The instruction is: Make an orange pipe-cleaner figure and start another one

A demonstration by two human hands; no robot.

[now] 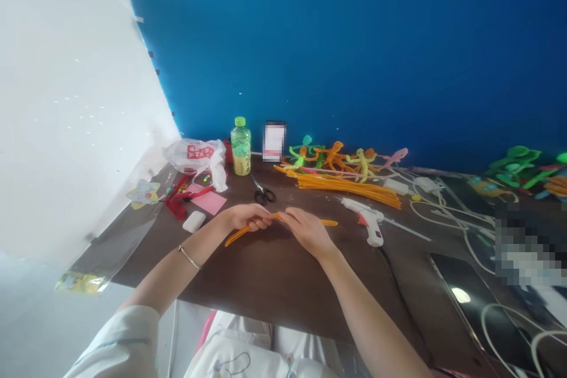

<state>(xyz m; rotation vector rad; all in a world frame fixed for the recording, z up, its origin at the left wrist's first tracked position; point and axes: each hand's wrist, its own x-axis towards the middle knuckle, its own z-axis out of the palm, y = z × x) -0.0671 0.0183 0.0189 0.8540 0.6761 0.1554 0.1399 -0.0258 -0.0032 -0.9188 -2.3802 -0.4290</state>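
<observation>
Both hands are close together over the dark table, closed on orange pipe cleaners [237,236]. My left hand [251,217] pinches them left of the middle, and their folded ends stick out below it. My right hand [306,229] grips them just beside it, with another end showing to its right. Where the fingers meet, only a short orange piece is visible. Behind the hands lie a bundle of orange pipe cleaners [349,186] and black-handled scissors [264,195].
A white glue gun [365,218] with a cord lies right of my hands. A green-capped bottle [241,150], plastic bag [195,156], white case [194,222] and pink paper [208,201] are left. Pipe-cleaner figures [335,156] line the back; cables and a dark phone [478,301] are right.
</observation>
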